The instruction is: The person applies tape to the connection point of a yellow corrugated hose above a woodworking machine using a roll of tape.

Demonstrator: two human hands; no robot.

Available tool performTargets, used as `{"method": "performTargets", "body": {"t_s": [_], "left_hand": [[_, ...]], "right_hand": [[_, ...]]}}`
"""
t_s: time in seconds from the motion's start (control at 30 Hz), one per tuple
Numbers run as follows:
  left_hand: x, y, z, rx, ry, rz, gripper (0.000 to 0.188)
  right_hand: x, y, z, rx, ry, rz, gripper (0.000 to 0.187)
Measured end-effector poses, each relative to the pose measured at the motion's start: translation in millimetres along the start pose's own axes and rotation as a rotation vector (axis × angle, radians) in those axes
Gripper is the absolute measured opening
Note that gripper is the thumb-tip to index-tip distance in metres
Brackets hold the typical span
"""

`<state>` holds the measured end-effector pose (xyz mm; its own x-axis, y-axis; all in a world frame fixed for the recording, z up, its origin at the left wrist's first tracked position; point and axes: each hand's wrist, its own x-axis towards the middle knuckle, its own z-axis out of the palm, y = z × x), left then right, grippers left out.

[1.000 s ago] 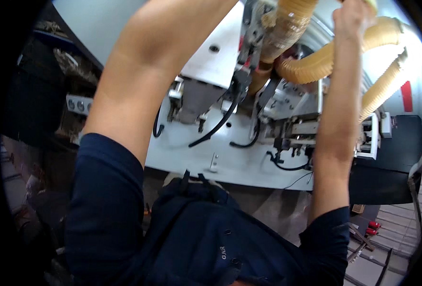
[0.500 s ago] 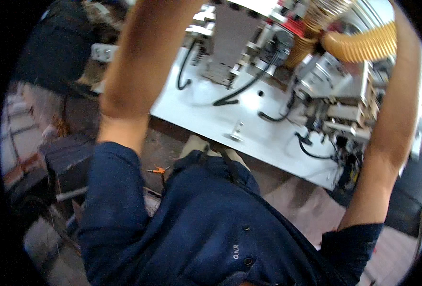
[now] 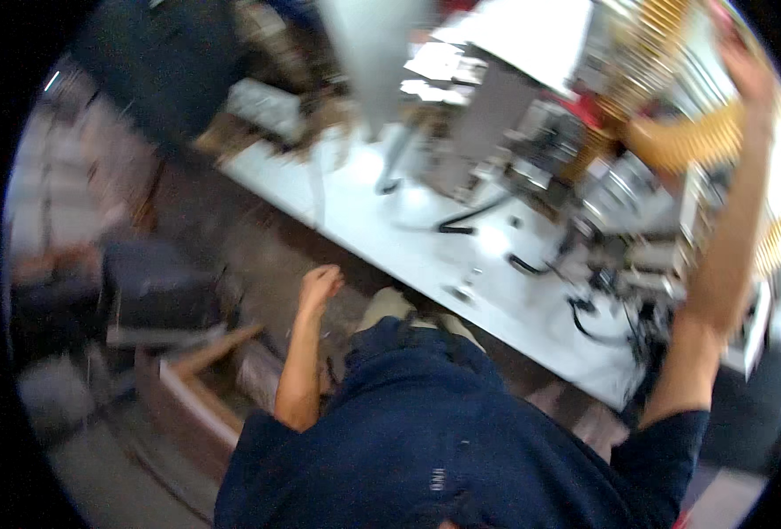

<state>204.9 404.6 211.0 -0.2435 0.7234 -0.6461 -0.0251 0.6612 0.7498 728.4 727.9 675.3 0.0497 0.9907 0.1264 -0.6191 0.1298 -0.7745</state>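
Observation:
My left hand (image 3: 321, 284) hangs low beside my body, off the front edge of a white machine table (image 3: 390, 256). Its fingers look curled into a loose fist, and I see nothing in them, though the view is blurred. My right arm stretches up along the right side of the machine. At the upper right rim, my right hand (image 3: 745, 69) is near a ribbed yellow hose (image 3: 690, 139). Motion blur and the picture's edge hide its fingers and whatever they may touch.
Metal machine parts (image 3: 624, 189) and a grey slanted plate (image 3: 494, 101) stand on the table, with short black cables (image 3: 470, 219) around them. At lower left are a wood-edged open box (image 3: 201, 388) and a dark boxy object (image 3: 161, 286). A dark bulky shape (image 3: 165, 70) stands at upper left.
My left arm has come down from over the machine, and its hand is now in view beside my body. The right hand has come into view at the rim. The whole view has shifted.

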Motion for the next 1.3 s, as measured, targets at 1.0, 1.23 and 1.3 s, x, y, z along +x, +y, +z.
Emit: {"method": "performTargets", "body": {"t_s": [1.0, 1.23, 1.3], "left_hand": [[114.1, -152.3, -70.2, -0.068, -0.853, -0.578, 0.026], [-8.6, -165.0, 54.7, 0.094, -0.394, -0.351, 0.021], [-70.0, -170.8, 94.8, 0.255, -0.391, -0.191, 0.022]], "right_hand": [[-575.8, -13.4, -295.9, -0.764, 0.965, 0.051, 0.026], [-748.1, 44.1, -578.2, -0.412, 1.551, 0.16, 0.011], [-745.1, 64.0, -633.7, -0.42, 1.694, 0.153, 0.012]]}}
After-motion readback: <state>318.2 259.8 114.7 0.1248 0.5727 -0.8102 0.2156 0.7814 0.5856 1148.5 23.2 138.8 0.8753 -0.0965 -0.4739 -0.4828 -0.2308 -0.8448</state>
